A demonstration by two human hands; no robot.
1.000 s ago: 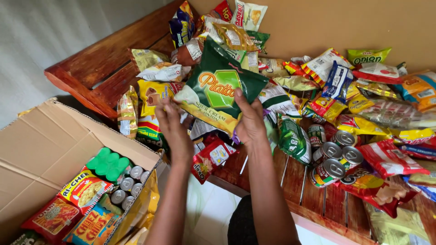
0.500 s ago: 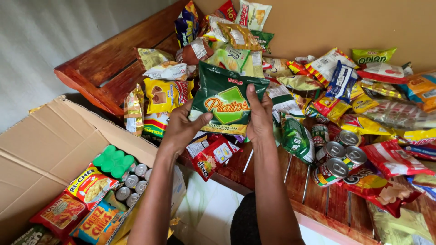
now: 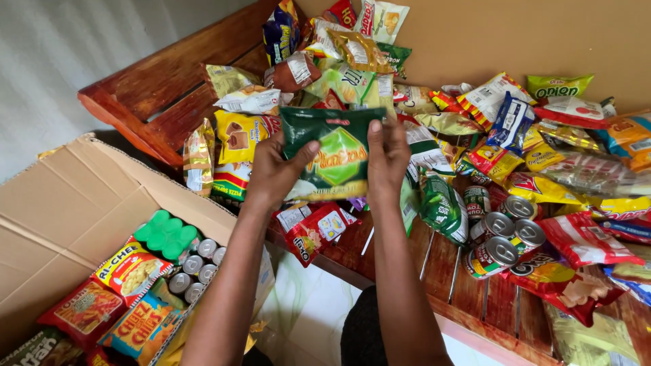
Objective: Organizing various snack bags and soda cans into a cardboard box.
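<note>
From the head view, we see both of our hands raised over the wooden bench [image 3: 169,88], holding one green snack bag [image 3: 332,159] between them. Our left hand [image 3: 274,173] grips the bag's left edge, thumb lying across the front and the other fingers [image 3: 261,152] curled behind it; our right hand [image 3: 388,159] pinches the right edge, fingers closed on the foil near its upper corner. So both sets of fingers are shut on the bag, not spread. The bag faces us, front side up, lifted clear of the heap of snack packets [image 3: 475,115] that covers the bench behind and to the right of it. It is a little taller than wide, with its top seam away from us and its lower edge toward our wrists, so its long axis runs roughly along our forearms. The two hands sit about level on either side, neither one nearer the bag than the other. The open cardboard box [image 3: 74,210] lies down and to the left of the bag, on the side of our left arm, with packets, a green pack [image 3: 166,234] and tin tops [image 3: 196,268] already inside. A cluster of small cans [image 3: 505,237] stands on the bench to the right, near our right forearm but apart from it. A red packet [image 3: 315,230] lies just under the bag.
</note>
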